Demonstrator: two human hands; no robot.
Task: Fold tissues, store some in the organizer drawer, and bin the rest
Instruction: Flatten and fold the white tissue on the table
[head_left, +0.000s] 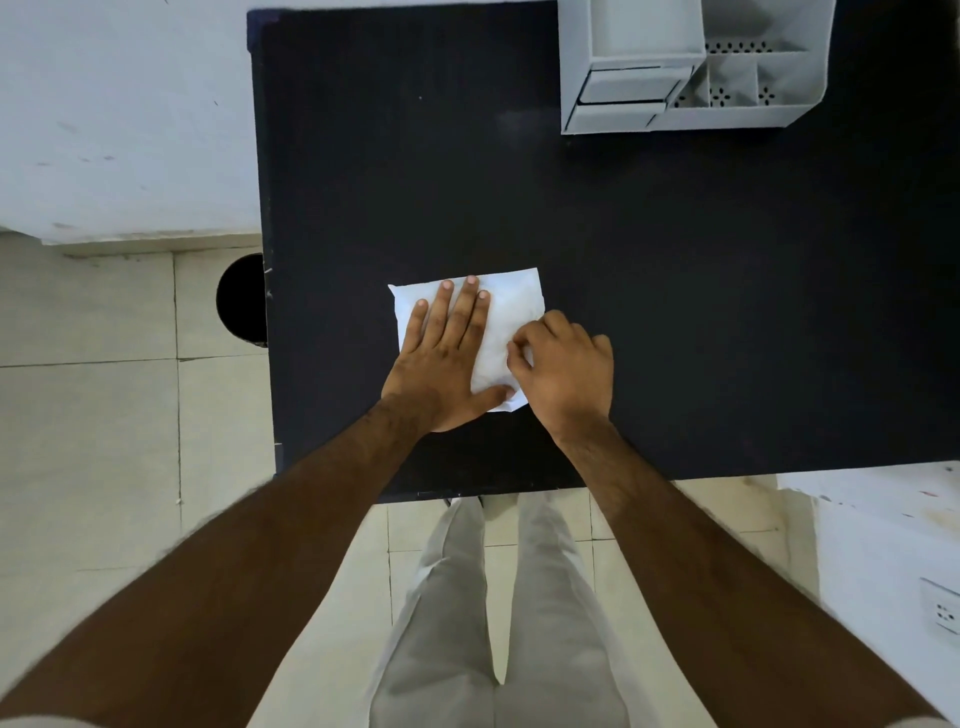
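Note:
A white tissue (511, 306) lies flat on the black table (675, 312), near its front edge. My left hand (441, 358) presses flat on the tissue's left half, fingers spread. My right hand (563, 371) pinches the tissue's right edge between thumb and fingers. The grey organizer (691, 67) stands at the table's far right, its small drawer (623, 96) on the lower left side partly pulled out. A dark round bin (241, 299) shows on the floor just left of the table, partly hidden by the table edge.
A pale wall runs along the left of the table, tiled floor below it. A white surface with a wall socket (940, 613) sits at the right front. My legs stand at the table's front edge.

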